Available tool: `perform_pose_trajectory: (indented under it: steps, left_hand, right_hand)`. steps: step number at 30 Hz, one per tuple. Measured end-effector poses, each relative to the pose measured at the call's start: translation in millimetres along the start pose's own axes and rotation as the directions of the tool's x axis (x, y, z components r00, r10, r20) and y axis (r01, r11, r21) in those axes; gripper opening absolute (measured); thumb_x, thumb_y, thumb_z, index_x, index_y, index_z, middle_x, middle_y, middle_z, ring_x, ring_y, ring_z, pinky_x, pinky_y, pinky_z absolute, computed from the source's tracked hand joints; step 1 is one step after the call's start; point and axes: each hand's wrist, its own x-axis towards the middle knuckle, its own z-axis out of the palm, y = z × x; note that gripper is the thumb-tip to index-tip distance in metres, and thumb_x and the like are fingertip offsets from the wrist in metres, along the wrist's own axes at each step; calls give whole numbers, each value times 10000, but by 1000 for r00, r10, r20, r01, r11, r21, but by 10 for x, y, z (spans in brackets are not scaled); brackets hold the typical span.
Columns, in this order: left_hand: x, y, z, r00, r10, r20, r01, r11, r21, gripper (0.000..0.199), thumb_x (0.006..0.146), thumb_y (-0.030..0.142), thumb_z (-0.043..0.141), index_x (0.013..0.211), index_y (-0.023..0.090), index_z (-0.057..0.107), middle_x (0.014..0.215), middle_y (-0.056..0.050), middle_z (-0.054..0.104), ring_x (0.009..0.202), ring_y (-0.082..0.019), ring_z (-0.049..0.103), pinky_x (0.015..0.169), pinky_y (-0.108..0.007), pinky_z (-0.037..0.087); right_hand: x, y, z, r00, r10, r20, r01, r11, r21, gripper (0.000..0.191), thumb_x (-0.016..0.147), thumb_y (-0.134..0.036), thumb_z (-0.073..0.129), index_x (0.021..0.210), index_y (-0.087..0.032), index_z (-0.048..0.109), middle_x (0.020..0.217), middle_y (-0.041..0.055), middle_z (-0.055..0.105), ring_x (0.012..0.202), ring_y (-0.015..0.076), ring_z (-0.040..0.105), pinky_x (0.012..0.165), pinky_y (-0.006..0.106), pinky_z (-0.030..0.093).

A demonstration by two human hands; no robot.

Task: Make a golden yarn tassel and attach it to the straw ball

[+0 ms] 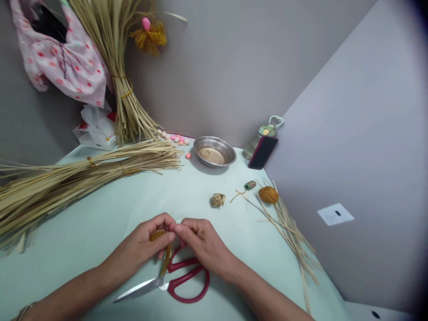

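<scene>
Holding yarn (166, 259) in the curled fingers of the left hand (151, 237), near, by the scissors (171, 286); pressing the right hand's (204, 246) fingers together, unable to tell around what. Probably light, soft, limp; best pinched close to its end.

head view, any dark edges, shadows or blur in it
Head view: a dark curved band at the right edge; a soft shadow by the metal bowl; straw smeared toward lower left; soft detail where left hand and right hand meet.
</scene>
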Motion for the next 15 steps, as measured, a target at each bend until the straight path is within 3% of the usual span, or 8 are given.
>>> perform_pose_trajectory:
  steps: [4, 9, 15]
  left_hand:
    - [0, -12, -8, 1000, -13, -27, 12, 1000, -16, 230, 939, 468, 544, 943, 239, 556, 634, 73, 473, 552, -119, 427, 536, -255, 289]
    - [4, -21, -7, 997, -43, -57, 40, 998, -58, 240, 946, 477, 535, 945, 239, 560, 587, 86, 438, 532, -113, 396, 531, -253, 278]
    - [12, -30, -10, 996, -48, -74, 44, 998, -54, 253, 948, 486, 532, 937, 234, 564, 555, 97, 397, 518, -106, 384, 527, -249, 274]
  right_hand:
    - [22, 19, 19, 995, -13, -98, 15, 1000, 21, 438, 931, -528, 526, 667, -180, 488, 617, -42, 361, 594, 107, 311, 549, 246, 260]
    - [42, 28, 17, 994, -3, -112, 13, 996, 88, 310, 915, -444, 574, 780, -166, 603, 661, -25, 480, 608, 111, 367, 586, 244, 308]
    - [56, 8, 27, 991, 22, -128, -3, 989, 145, 227, 868, -378, 633, 794, -164, 627, 666, -23, 516, 600, 107, 392, 590, 240, 331]
